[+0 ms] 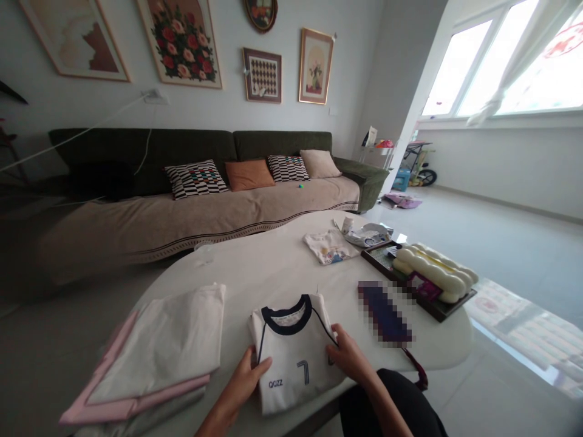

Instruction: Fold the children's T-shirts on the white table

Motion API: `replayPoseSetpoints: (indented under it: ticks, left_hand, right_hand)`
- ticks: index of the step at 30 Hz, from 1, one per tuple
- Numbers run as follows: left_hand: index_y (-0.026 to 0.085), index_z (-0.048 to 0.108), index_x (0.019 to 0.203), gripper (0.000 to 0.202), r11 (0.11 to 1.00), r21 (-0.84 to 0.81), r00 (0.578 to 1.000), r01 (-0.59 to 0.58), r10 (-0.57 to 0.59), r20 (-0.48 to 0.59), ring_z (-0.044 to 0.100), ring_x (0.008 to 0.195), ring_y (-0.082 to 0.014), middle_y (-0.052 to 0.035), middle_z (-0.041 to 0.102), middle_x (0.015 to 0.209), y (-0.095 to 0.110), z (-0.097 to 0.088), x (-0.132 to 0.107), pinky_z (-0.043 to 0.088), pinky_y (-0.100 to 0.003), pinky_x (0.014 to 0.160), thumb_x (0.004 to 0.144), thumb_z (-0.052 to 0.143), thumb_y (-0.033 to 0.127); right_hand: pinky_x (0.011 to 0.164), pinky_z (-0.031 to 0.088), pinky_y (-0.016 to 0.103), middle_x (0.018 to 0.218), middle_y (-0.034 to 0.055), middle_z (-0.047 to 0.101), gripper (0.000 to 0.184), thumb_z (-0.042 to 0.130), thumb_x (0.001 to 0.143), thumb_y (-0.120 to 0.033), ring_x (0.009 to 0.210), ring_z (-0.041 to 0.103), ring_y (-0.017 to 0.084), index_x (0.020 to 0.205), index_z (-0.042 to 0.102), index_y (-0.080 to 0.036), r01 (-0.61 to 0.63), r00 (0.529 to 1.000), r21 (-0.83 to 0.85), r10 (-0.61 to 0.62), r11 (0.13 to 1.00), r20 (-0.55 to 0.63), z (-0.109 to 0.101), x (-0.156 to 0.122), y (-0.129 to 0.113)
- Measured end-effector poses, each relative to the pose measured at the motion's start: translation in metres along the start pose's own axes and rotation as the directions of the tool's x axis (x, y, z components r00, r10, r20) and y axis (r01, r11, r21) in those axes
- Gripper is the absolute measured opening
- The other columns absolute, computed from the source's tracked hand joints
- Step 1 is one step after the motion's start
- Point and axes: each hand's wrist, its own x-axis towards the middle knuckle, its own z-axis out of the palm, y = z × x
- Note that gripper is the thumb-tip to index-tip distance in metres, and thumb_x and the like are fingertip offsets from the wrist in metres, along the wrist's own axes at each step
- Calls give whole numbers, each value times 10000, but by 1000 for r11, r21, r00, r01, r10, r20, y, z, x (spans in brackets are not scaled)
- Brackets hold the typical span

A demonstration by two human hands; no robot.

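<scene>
Shirt [296, 358], white and folded into a compact block, is facing upward at the near edge of the pale table [255, 261]; whether it is resting fully there or being lifted slightly is not clear. A thick navy ring is edging its neck, thin dark piping is running down from both sides of the collar, and a striped dark 7 is showing on the front beside small dark lettering. The print inside the neck is staying too small to read.

The left hand [246, 376] is closing on the shirt's left side, its thumb pressing on the front and its fingers curling at the edge. The right hand [348, 352] is pinching the opposite side, thumb and fingers nearly together with fabric between them.

Toward the table's left end, a folded white cloth [168, 337] is lying over pink fabric [109, 406]. Toward its right end, a dark tray [444, 312] is holding a puffy cream object [432, 270].
</scene>
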Motion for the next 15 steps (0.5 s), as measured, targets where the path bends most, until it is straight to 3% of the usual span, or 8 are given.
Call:
replayPoseSetpoints:
  ticks: [4, 7, 11, 15]
  left_hand:
    - [222, 363, 1294, 578, 993, 95, 995, -68, 74, -61, 542, 1062, -213, -53, 547, 1210, 1, 5, 18, 467, -314, 862, 752, 537, 318]
    - [216, 270, 1348, 641, 992, 40, 991, -118, 120, -52, 578, 998, -216, -65, 587, 1150, 14, 21, 49, 480, -332, 828, 769, 526, 318]
    - [204, 179, 1366, 667, 970, -129, 978, -205, 208, 16, 610, 899, -189, -58, 632, 1042, 56, 54, 112, 488, -333, 789, 786, 502, 277]
    - [204, 202, 1348, 644, 910, -176, 924, -375, 382, 4, 600, 877, -165, -47, 628, 1003, 113, 92, 191, 472, -310, 796, 786, 515, 246]
  right_hand:
    - [751, 401, 226, 906, 48, 634, 471, 353, 647, -92, 888, 570, 159, 1094, 476, -176, 156, 988, 86, -154, 984, -30, -18, 17, 6]
    - [755, 405, 233, 933, 39, 635, 509, 338, 637, -101, 868, 577, 165, 1112, 495, -191, 233, 970, 40, -229, 972, -76, -41, 41, 7]
    - [728, 411, 222, 950, 14, 640, 517, 351, 664, -103, 885, 582, 169, 1144, 498, -228, 184, 956, -166, -216, 969, -199, -87, 91, 6]
    - [744, 400, 238, 1038, 32, 612, 515, 368, 714, -114, 943, 562, 185, 1205, 455, -244, 82, 916, -291, -187, 953, -354, -146, 158, 5]
